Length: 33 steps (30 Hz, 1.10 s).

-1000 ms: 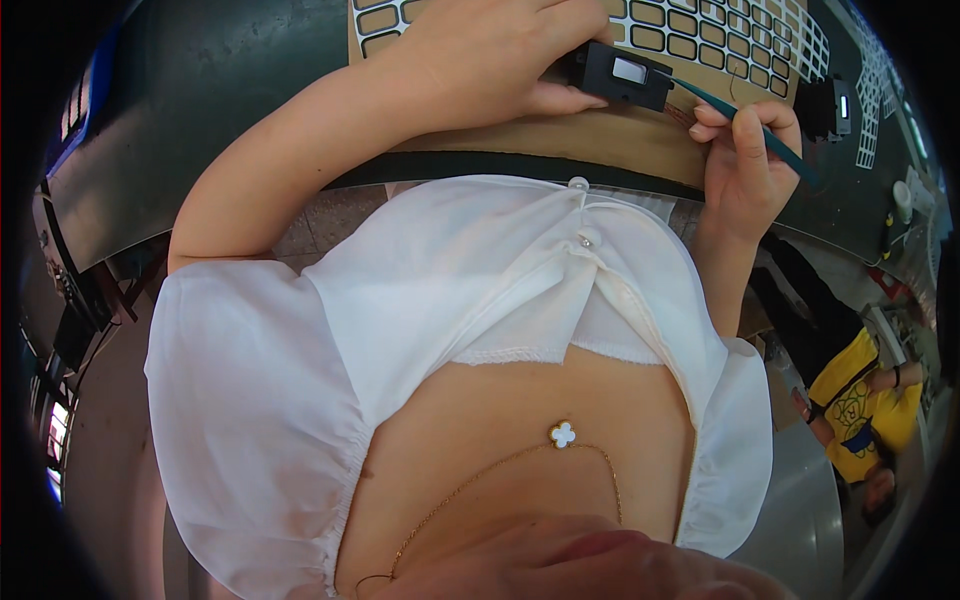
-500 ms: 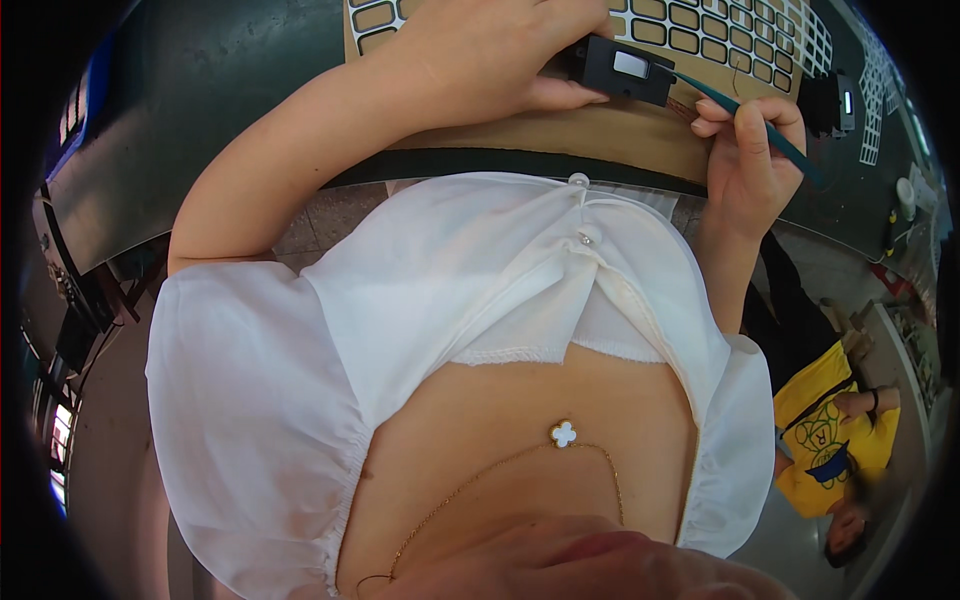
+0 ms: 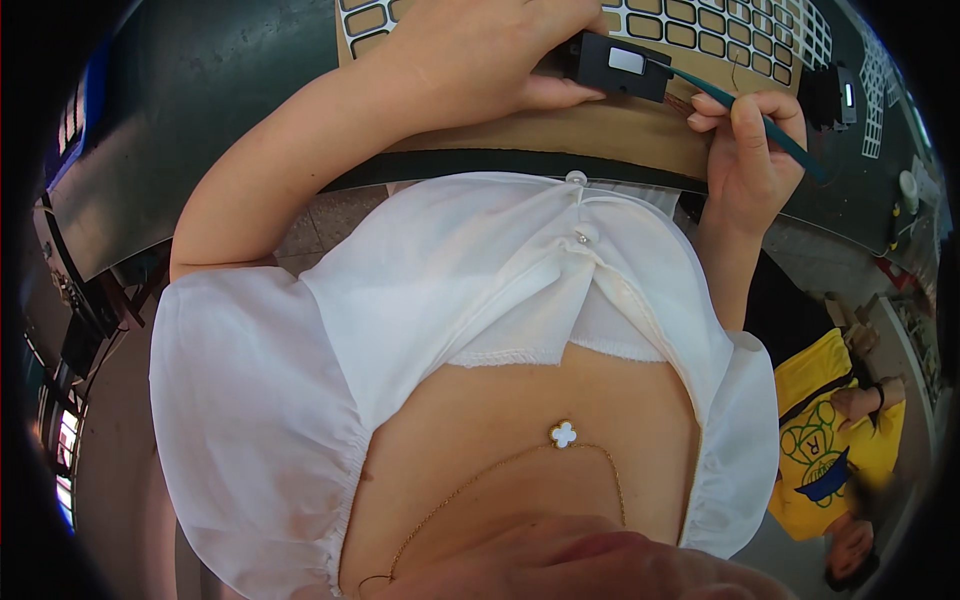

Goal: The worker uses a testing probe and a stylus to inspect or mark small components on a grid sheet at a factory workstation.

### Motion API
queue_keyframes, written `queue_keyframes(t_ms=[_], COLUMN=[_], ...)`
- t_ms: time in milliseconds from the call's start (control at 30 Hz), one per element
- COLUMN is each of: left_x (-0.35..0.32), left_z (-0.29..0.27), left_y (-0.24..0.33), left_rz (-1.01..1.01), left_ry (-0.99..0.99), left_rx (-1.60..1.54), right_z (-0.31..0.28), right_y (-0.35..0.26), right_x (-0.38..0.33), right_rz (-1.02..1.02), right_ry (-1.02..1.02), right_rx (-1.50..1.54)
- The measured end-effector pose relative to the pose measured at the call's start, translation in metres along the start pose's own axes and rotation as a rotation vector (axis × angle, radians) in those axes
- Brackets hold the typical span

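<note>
My left hand (image 3: 500, 50) is closed round the left end of a small black box-shaped housing (image 3: 645, 82) with a light window (image 3: 627, 61) on its upper face. Between the thumb and fingers of my right hand (image 3: 752, 135) is a dark green pair of tweezers (image 3: 715, 92). The tip of the tweezers meets the housing just right of the window. Thin reddish wires (image 3: 682, 104) come out at the housing's right end, close to my right fingertips. My left fingers behind the housing are partly hidden.
Brown board (image 3: 560, 135) lies under my hands on a dark green table (image 3: 240, 70). A sheet of black-rimmed rounded frames (image 3: 690, 28) rests on it. Another black housing (image 3: 832, 97) stands at the right, near white grid strips (image 3: 873, 115). A person in yellow (image 3: 825, 440) is at the lower right.
The tip of the tweezers has shifted slightly left, nearer the window. Both hands keep their hold, and the housing has barely moved. The person in yellow has shifted a little.
</note>
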<state>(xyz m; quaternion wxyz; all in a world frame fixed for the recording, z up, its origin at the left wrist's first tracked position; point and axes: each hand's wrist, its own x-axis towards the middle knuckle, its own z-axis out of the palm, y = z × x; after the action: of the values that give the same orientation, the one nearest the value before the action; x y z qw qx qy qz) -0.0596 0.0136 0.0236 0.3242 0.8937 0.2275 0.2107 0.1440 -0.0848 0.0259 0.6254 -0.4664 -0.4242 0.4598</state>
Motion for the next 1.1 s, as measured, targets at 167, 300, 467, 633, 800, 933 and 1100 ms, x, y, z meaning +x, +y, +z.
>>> queue_keyframes(t_ms=[167,300,467,633,800,933,1100], left_x=[0.0,0.001,0.0,0.0,0.0,-0.001,0.007], left_z=[0.0,0.0,-0.002,-0.001,-0.001,-0.008,-0.006], left_y=[0.0,0.001,0.004,0.004,0.004,0.01,-0.001], left_rz=[-0.005,0.016,-0.104,-0.033,-0.01,-0.036,0.355], left_ry=[-0.005,0.018,-0.064,0.014,0.041,0.004,0.179], left_rx=[-0.025,-0.023,-0.116,-0.049,-0.028,-0.019,0.106], right_z=[0.0,-0.001,0.0,0.008,0.01,0.01,0.009], right_y=[-0.001,-0.002,-0.003,-0.005,-0.007,-0.006,-0.006], right_x=[-0.001,-0.002,-0.002,-0.001,-0.001,-0.001,-0.001], right_rz=[0.002,0.015,0.029,0.029,0.034,0.051,0.044], right_ry=[0.005,0.003,0.003,0.02,0.037,0.049,0.034], right_rx=[-0.022,-0.046,-0.07,-0.022,-0.023,-0.036,-0.01])
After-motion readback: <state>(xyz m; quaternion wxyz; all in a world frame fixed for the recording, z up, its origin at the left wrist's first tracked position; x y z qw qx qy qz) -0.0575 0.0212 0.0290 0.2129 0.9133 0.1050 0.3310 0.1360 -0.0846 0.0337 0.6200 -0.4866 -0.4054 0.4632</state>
